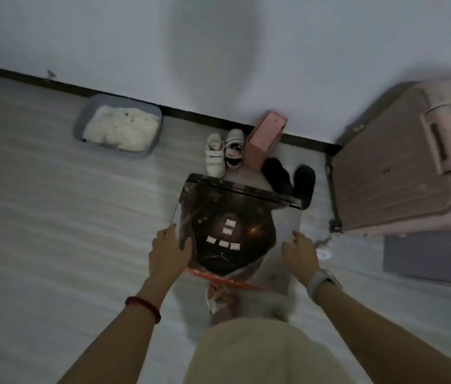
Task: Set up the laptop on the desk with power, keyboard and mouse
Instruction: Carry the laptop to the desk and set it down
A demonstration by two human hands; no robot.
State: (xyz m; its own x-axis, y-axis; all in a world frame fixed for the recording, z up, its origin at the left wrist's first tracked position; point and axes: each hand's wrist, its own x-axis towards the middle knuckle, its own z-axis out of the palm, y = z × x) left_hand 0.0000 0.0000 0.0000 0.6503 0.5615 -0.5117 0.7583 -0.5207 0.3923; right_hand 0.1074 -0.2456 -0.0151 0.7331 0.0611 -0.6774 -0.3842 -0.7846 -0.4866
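I hold a dark flat laptop (pixel 227 214) above the floor, in front of my legs. It carries a few small white stickers and sits in a clear plastic bag (pixel 285 217) with a red zip strip (pixel 227 279) along the near edge. My left hand (pixel 169 252) grips the left edge of the bag and laptop. My right hand (pixel 299 250) pinches the bag's clear right edge. No desk, keyboard, mouse or power cable is in view.
A grey tray (pixel 80 126) with white filling stands at the wall on the left. White sneakers (pixel 224 152), a pink box (pixel 266 139) and black shoes (pixel 290 178) lie ahead. A pink suitcase (pixel 396 167) and a grey mat (pixel 435 256) are on the right.
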